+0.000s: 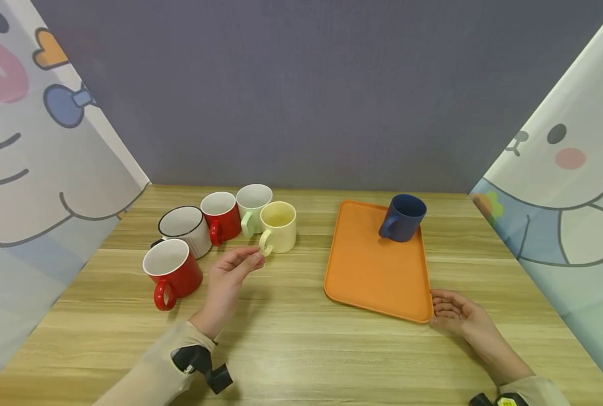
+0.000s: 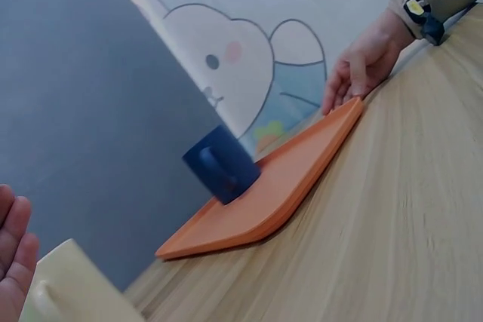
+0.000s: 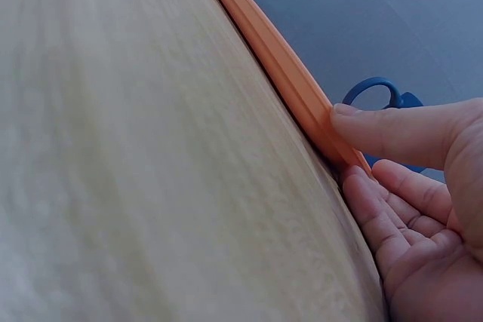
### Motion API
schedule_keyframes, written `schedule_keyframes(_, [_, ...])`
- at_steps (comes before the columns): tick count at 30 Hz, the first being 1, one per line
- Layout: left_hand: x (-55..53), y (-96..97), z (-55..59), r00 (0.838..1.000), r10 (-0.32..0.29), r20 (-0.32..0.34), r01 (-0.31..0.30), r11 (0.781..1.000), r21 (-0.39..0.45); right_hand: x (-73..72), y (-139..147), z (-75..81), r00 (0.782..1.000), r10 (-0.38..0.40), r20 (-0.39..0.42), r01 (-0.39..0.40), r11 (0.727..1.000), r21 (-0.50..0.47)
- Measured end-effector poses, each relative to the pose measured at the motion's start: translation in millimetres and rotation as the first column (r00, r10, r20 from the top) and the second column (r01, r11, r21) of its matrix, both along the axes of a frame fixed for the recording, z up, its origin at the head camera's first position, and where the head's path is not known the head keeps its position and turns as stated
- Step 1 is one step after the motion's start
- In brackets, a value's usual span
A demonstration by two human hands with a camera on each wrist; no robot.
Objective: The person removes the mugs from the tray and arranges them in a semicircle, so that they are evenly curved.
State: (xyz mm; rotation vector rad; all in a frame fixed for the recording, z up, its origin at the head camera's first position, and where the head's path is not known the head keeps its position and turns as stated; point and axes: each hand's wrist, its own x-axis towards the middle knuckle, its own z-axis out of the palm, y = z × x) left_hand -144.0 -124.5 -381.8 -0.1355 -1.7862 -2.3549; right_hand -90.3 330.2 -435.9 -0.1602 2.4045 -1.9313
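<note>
My left hand (image 1: pixel 229 276) is at the handle of a pale yellow mug (image 1: pixel 283 232), thumb and fingers extended towards it. In the left wrist view the fingers (image 2: pixel 16 250) show beside that mug's handle, not curled round it. At the near right corner of an orange tray (image 1: pixel 377 270), my right hand (image 1: pixel 456 316) holds the edge. The right wrist view has the thumb (image 3: pixel 392 132) against the tray's rim and the other fingers bent at its side, low by the table. A dark blue mug (image 1: pixel 404 219) stands upright on the tray's far right part.
Left of the yellow mug stand a light green mug (image 1: pixel 253 204), a red mug (image 1: pixel 222 217), a white ribbed mug with a black rim (image 1: pixel 190 232) and a nearer red mug (image 1: pixel 177 273). A grey panel (image 1: pixel 306 96) rises behind the wooden table (image 1: pixel 291 349); printed sheets flank it.
</note>
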Motion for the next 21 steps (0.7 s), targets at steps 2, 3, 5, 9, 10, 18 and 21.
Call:
schedule_keyframes(2, [-2.3, 6.4, -1.4, 1.0, -0.018, -0.011, 0.018, 1.0, -0.002, 0.4, 0.0, 0.1, 1.0, 0.0, -0.001, 0.0, 1.0, 0.0])
schedule_keyframes(3, [-3.4, 9.6, -1.8, 1.0, -0.028, -0.013, 0.028, 1.0, -0.005, 0.5, -0.1, 0.2, 1.0, -0.002, -0.001, 0.002, 1.0, 0.0])
schedule_keyframes(5, [-4.9, 16.1, -2.9, 0.999, -0.046, -0.013, 0.046, 0.999, -0.009, 0.6, -0.1, 0.1, 1.0, -0.002, 0.0, 0.002, 1.0, 0.002])
schedule_keyframes(9, [-9.0, 30.6, -5.6, 0.997, -0.074, -0.01, 0.074, 0.997, -0.016, 0.5, -0.1, -0.1, 1.0, -0.007, 0.006, 0.007, 1.0, 0.001])
schedule_keyframes(10, [-9.8, 34.1, -6.3, 0.997, -0.082, -0.011, 0.082, 0.996, -0.018, 0.4, -0.1, -0.2, 1.0, -0.007, 0.008, 0.007, 1.0, -0.002])
schedule_keyframes(18, [-17.7, 64.2, -8.2, 0.989, -0.148, -0.015, 0.148, 0.989, 0.001, 0.7, 0.8, -1.1, 1.0, 0.003, -0.003, -0.003, 1.0, -0.011])
schedule_keyframes(21, [-21.6, 74.6, -8.7, 0.985, -0.17, -0.013, 0.17, 0.985, -0.002, 0.6, 1.5, -1.0, 1.0, 0.008, -0.012, -0.008, 1.0, -0.011])
